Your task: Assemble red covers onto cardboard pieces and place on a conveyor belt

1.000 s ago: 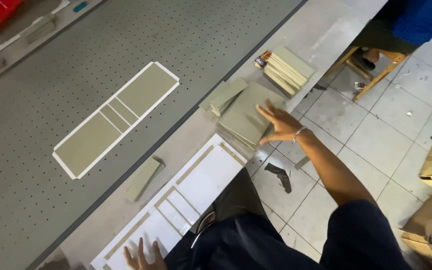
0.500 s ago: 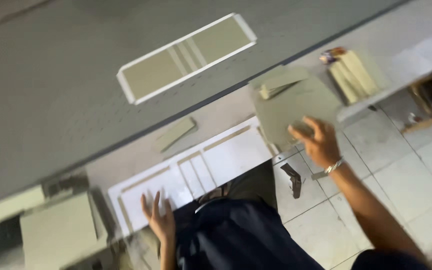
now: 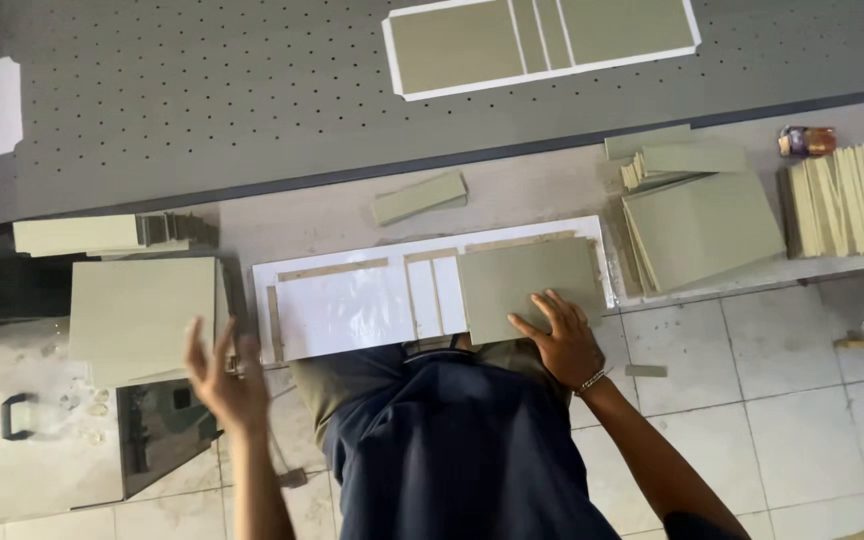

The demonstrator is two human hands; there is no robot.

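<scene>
1. The right hand [image 3: 564, 340] lies flat, fingers spread, on the near corner of an olive-green square board [image 3: 530, 285]; it presses down and is not clamped around anything; the bracelet sits at the wrist.

2. That board rests at the right end of a white cut-out frame sheet [image 3: 342, 310], which lies along the near edge of the pale bench [image 3: 312, 215]; the board overlaps the sheet's edge and stands slightly askew to it.

3. The left hand [image 3: 224, 380] is in the air, open and blurred, fingers apart, holding nothing; it is near the stack of large green boards [image 3: 142, 315] on the left, but not touching it.

4. To the right a fanned pile of square boards [image 3: 702, 230] sits with narrow strips [image 3: 672, 155] on top; further right stands a row of boards on edge [image 3: 840, 210]; a loose green strip [image 3: 419, 196] lies behind the white sheet; a scored sheet [image 3: 542, 40] lies on the perforated grey cutting bed [image 3: 202, 90].

5. Risks, as I judge them: the board is held by pressure alone near the bench edge, so a slide toward the body could tip it off onto the tiled floor [image 3: 752, 400]; the glossy white sheet beneath may slip with it; the fanned pile on the right already overhangs, and a nudge could spill it.
</scene>
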